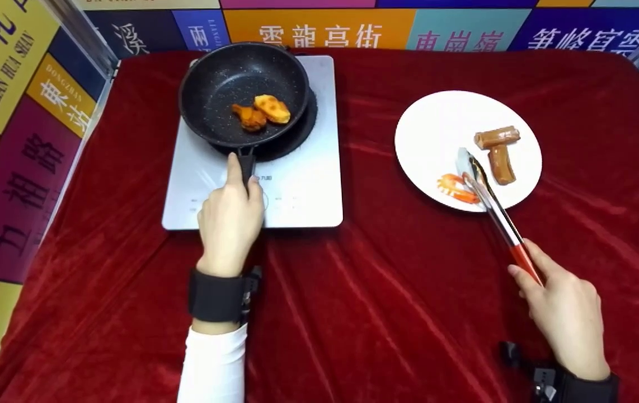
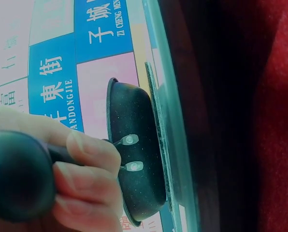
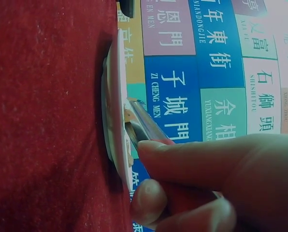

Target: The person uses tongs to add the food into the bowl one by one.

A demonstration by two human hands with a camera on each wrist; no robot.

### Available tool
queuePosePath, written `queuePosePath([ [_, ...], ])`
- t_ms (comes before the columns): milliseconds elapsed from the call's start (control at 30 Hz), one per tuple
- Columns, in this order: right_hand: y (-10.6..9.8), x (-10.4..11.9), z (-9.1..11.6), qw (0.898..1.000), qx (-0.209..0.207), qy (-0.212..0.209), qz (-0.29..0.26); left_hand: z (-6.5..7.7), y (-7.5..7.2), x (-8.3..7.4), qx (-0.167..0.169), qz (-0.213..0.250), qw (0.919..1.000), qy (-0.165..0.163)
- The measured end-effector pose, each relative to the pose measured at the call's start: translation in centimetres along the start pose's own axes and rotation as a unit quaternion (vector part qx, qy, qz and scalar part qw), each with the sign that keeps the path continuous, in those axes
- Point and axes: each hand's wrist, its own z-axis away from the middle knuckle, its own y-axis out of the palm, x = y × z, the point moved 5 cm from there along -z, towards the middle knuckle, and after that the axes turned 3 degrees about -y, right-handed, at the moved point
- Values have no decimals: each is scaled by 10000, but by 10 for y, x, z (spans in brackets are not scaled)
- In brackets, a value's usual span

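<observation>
My left hand [image 1: 231,215] grips the handle of a black frying pan [image 1: 207,95], index finger stretched along it. Inside the pan lie a browned drumstick [image 1: 250,118] and a yellow piece with brown spots [image 1: 272,108]. Metal tongs [image 1: 501,218] with a red handle are held in my right hand [image 1: 568,313]. Their tips reach over a white plate [image 1: 428,129], beside an orange-and-white shrimp [image 1: 455,189]; a pale patch shows at the tips, and I cannot tell whether they pinch anything. Two brown roll-shaped pieces [image 1: 502,165] lie on the plate's right side.
Beneath the pan is a white induction cooktop [image 1: 308,196], its dark ring partly covered. A dark red cloth [image 1: 364,291] covers the table. Panels with printed characters [image 1: 319,31] stand along the back and left edges.
</observation>
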Motion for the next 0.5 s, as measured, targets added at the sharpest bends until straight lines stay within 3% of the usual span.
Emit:
queuePosePath([
  [500, -13, 8, -6, 9997, -200, -147, 41, 0, -2, 0, -10, 68, 10000, 5],
])
